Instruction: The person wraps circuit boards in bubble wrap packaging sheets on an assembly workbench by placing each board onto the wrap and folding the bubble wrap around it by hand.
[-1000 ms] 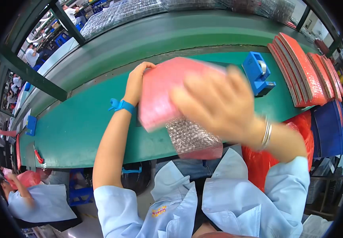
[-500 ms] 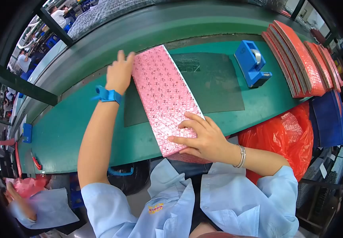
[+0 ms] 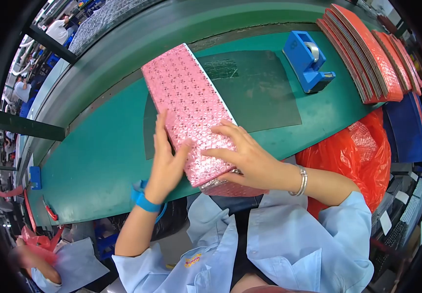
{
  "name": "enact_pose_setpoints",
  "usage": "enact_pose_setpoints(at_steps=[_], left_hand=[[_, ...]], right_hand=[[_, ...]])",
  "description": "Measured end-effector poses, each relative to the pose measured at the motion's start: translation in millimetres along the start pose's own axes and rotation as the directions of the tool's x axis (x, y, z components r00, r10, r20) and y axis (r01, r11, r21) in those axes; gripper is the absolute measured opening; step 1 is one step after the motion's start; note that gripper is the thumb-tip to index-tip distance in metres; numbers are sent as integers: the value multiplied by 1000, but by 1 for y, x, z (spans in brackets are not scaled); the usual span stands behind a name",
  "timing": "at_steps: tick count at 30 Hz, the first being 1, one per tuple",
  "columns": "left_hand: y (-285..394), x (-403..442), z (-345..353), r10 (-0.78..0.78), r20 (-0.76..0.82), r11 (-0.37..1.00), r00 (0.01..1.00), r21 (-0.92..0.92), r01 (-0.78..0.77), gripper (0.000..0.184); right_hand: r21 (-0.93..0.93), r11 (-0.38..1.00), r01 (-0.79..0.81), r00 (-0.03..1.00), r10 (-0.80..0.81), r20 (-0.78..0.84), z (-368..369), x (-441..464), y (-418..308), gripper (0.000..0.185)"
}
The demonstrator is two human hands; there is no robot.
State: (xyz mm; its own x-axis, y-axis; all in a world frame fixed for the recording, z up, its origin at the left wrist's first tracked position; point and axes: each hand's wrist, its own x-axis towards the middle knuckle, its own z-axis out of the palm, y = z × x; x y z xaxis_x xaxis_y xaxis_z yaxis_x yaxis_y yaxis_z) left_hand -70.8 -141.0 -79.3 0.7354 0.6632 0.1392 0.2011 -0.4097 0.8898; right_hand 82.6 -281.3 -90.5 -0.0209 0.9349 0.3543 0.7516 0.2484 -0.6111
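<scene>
A long package wrapped in pink bubble wrap (image 3: pixel 184 93) lies slanted on the green table, a white edge along its far right side. Its near end overhangs the table's front edge, close to my body. My left hand (image 3: pixel 169 158) rests by the package's left side near that end, fingers stretched out and thumb over the top edge. Spread over the top near the right edge, my right hand (image 3: pixel 250 156) holds the near end, its thumb low at the corner. A blue wrist strap (image 3: pixel 145 198) is on my left wrist. The underside of the package is hidden.
A blue tape dispenser (image 3: pixel 309 63) stands on the right of the green table (image 3: pixel 93 161), beyond a dark mat (image 3: pixel 264 97). Red bubble-wrapped pieces (image 3: pixel 367 56) are stacked at far right, above a red plastic bag (image 3: pixel 352 156). A red-handled cutter (image 3: pixel 50 211) lies at left; a co-worker sits nearby.
My left hand has come back from the package's far left corner to its near left side. My right hand stays at the near end. The view has shifted slightly.
</scene>
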Motion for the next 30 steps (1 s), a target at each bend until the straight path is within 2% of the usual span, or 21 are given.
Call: enact_pose_setpoints(at_steps=[4,9,15,19,21,22,24,26,27,29,30], left_hand=[[12,-27,17,78,21,972,997,221,-81,68],[10,-32,29,77,-29,996,997,37,-76,70],[12,-31,27,74,17,984,997,163,-75,70],[14,-12,5,131,80,899,988,411,-152,71],[10,21,-17,161,73,827,984,535,-175,73],[5,42,-23,167,66,824,984,539,-176,73],[-17,86,-29,142,-68,907,988,408,-102,77],[-59,126,-28,171,-94,913,981,390,-122,79],[-73,136,-24,137,-84,861,987,503,-76,80],[-88,139,-6,252,-152,765,956,636,-100,80],[-79,136,-5,220,-145,793,965,603,-90,78]], right_hand=[[268,955,-130,985,154,-73,-15,-5,4,63],[416,849,-325,939,343,32,-18,-8,0,69],[252,944,-212,976,220,-3,-7,-13,2,70],[206,962,-177,984,168,60,-32,2,9,69],[284,942,-179,983,185,7,-43,28,19,69],[281,945,-170,984,176,4,-46,43,26,69],[320,901,-294,952,307,8,-47,75,41,75],[339,891,-302,946,323,-8,-36,100,62,74],[337,900,-277,954,299,-15,-28,105,69,74],[208,953,-222,969,239,-59,-8,114,82,72],[55,989,-140,980,146,-132,7,114,91,67]])
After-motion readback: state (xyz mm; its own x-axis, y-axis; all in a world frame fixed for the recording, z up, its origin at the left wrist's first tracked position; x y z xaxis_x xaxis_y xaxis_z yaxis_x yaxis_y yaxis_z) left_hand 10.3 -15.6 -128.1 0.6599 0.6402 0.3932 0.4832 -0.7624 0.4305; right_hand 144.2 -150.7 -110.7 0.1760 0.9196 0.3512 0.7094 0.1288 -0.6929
